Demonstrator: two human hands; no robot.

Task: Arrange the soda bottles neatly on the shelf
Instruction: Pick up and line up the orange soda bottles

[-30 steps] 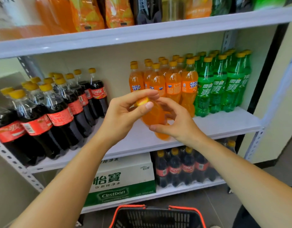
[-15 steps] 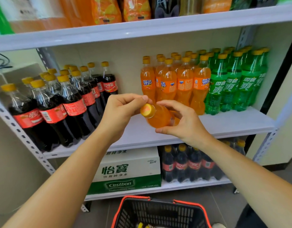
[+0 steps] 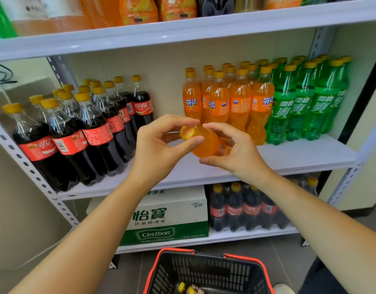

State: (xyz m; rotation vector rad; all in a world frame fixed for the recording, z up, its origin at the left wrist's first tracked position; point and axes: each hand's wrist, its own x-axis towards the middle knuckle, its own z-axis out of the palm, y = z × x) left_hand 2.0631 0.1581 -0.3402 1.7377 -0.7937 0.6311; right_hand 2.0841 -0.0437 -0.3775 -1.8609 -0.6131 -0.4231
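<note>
Both grips are clamped on one orange soda bottle (image 3: 207, 145), held in the air just in front of the middle shelf (image 3: 299, 154). The left grip (image 3: 159, 149) pinches the neck end, its thumb under the yellow cap (image 3: 189, 132) and its forefinger arched over it. The right grip (image 3: 238, 153) curls round the body of the bottle, fingers over the top and thumb beneath. The bottle is tilted well off upright, with its cap pointing back toward the person and to the left. It touches no other bottle.

On the middle shelf, cola bottles (image 3: 94, 128) stand in rows at the left, running back toward the wall. Orange bottles (image 3: 240, 107) stand in a block right of centre, with green bottles (image 3: 299, 107) just beside them on the right. A bare stretch of shelf lies between the cola and the orange block, and the held bottle hangs in front of it, nearer the orange side.

Larger bottles, cut off by the frame, stand on the top shelf (image 3: 183, 28). On the bottom shelf (image 3: 246, 235) a white and green carton (image 3: 168, 215) sits beside a wrapped pack of cola (image 3: 246, 209). A black basket (image 3: 206, 270) with a red rim stands on the floor below, with something yellow-capped inside it.
</note>
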